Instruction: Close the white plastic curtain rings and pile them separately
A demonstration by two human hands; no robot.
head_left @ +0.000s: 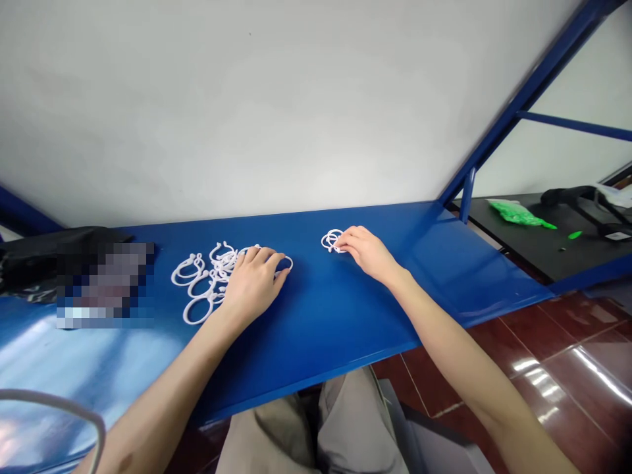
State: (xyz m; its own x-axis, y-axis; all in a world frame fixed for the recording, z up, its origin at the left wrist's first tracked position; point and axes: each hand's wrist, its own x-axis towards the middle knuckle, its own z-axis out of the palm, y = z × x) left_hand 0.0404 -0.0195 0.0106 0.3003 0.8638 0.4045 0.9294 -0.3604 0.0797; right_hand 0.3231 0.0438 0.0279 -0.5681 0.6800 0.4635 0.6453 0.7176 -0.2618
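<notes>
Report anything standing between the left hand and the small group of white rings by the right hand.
Beyond the white ring at the left hand, nothing visible does: blue tabletop runs to the small group at the right hand.
</notes>
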